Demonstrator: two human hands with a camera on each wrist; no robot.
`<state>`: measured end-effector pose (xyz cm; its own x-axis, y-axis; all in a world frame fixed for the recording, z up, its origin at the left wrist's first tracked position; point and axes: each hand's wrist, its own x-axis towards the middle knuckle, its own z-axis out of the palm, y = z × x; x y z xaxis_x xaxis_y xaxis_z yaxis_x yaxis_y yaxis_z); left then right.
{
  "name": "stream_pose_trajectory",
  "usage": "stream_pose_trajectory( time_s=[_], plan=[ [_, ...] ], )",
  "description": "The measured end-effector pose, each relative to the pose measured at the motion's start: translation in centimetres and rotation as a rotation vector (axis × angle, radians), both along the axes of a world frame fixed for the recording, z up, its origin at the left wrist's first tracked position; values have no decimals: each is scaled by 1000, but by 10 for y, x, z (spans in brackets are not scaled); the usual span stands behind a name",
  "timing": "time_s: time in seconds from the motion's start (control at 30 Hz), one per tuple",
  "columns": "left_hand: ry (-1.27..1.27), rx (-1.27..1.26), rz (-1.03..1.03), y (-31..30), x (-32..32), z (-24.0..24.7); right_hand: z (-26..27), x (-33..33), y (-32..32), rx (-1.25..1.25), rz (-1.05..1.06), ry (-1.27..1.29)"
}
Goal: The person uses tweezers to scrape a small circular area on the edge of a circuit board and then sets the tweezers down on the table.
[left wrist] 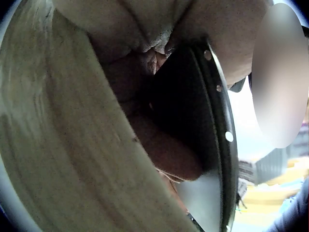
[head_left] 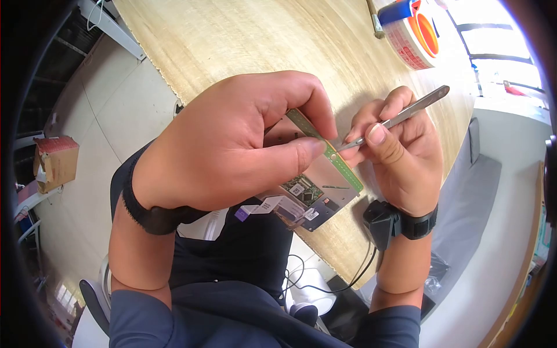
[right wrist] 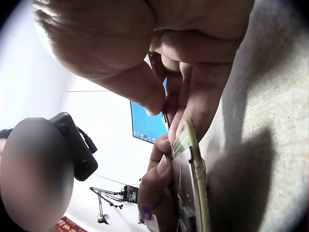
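Observation:
My left hand (head_left: 232,145) grips a flat touchpad-like panel (head_left: 333,174) over the table's near edge, thumb on its upper face and index finger curled over the far edge. A green circuit strip runs along that panel's edge, with a small chip board (head_left: 303,190) and white stickers lower down. From its near side hangs a folded pale strip with a purple end (head_left: 242,213). My right hand (head_left: 406,151) pinches a slim grey metal tool shaped like a scalpel (head_left: 415,108). Its narrow tip points at the green edge, close to the left thumb.
A white tub with an orange opening (head_left: 426,35) and a brush (head_left: 375,20) lie at the table's (head_left: 232,40) far right. Black cables (head_left: 342,289) hang below the right wrist. A cardboard box (head_left: 57,162) sits at far left; a monitor (right wrist: 145,121) shows behind.

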<state>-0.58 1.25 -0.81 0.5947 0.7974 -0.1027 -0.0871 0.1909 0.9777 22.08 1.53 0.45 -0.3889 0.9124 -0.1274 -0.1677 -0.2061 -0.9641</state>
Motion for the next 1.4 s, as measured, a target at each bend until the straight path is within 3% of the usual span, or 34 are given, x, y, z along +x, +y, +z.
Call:
stream_pose_trajectory(
  time_s=[1.4],
  plan=[
    [-16,67,73,-3,4,-2,1,-2,-2,27,-8,-39]
  ],
)
